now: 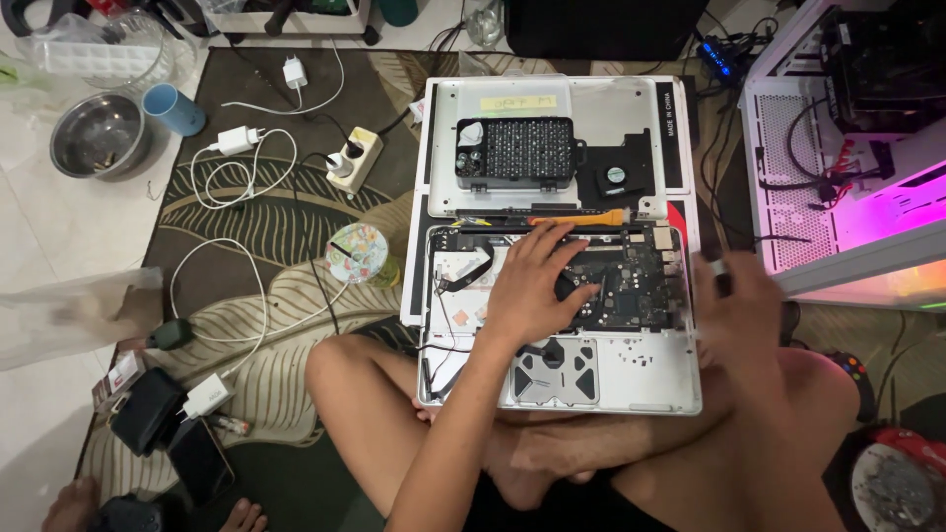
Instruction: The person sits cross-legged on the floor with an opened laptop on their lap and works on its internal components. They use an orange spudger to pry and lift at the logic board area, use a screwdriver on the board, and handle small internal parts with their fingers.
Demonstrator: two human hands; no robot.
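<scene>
Two hands: apart, both on the laptop (pixel 641 369).
Left hand (pixel 537 286): flat, fingers spread over the board (pixel 631 286).
Right hand (pixel 734 315): blurred at the right edge; grip unclear.
Long axis: left to right.
Nearer: left.

Right hand (pixel 737 300) motion-blurred beside the opened laptop (pixel 650 369); finger positions and the small pale item at its fingertips not resolvable. Part of the circuit board (pixel 631 281) hidden beneath the left hand (pixel 532 286); contact point of the fingers unseen. Bits in the screwdriver bit case (pixel 517 150) too small to distinguish. White computer case (pixel 847 138) cut off by the right and top edges. Foot (pixel 69 502) cropped at the lower left corner. Clear plastic bag (pixel 69 315) blurred, cut by the left edge.
</scene>
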